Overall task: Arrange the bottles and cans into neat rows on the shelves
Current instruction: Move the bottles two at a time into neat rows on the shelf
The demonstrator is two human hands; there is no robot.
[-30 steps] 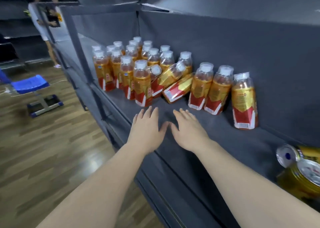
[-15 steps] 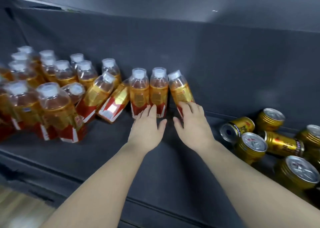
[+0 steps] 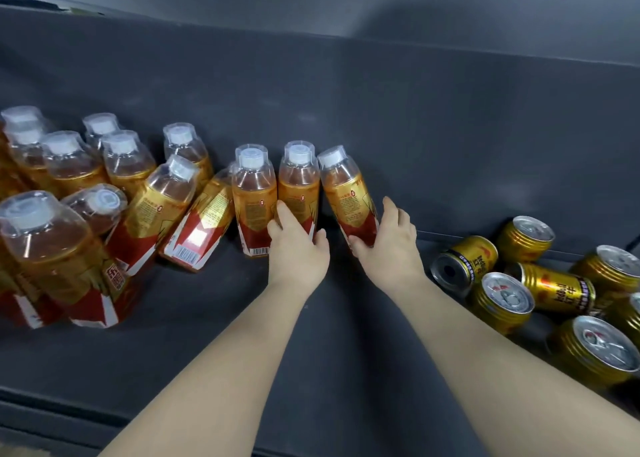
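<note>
left hand (image 3: 298, 252) wraps the base of the middle bottle (image 3: 298, 189), index finger on its left side, thumb on its right, closed snug. right hand (image 3: 389, 245) holds the right bottle (image 3: 348, 196) low down, thumb in front, fingers (image 3: 391, 210) up its right flank. Both bottles stand on the shelf (image 3: 346, 335), close to the back wall (image 3: 415, 127).

Axis: middle bottle upright, cap up. The right bottle's long axis reads tilted, cap leaning left toward the middle one, base out to the right. The wide lens may exaggerate this.

My read: the step is squaring these two into the row. The grips are low, so slide, don't lift. Bring the right base in under its cap until the sides meet.

Mind the left bottle (image 3: 254, 193), just left of the left fingers. The leaning bottles (image 3: 204, 228) beyond it and the cans (image 3: 502, 297) right of the right fingers, several on their sides, can wait.
</note>
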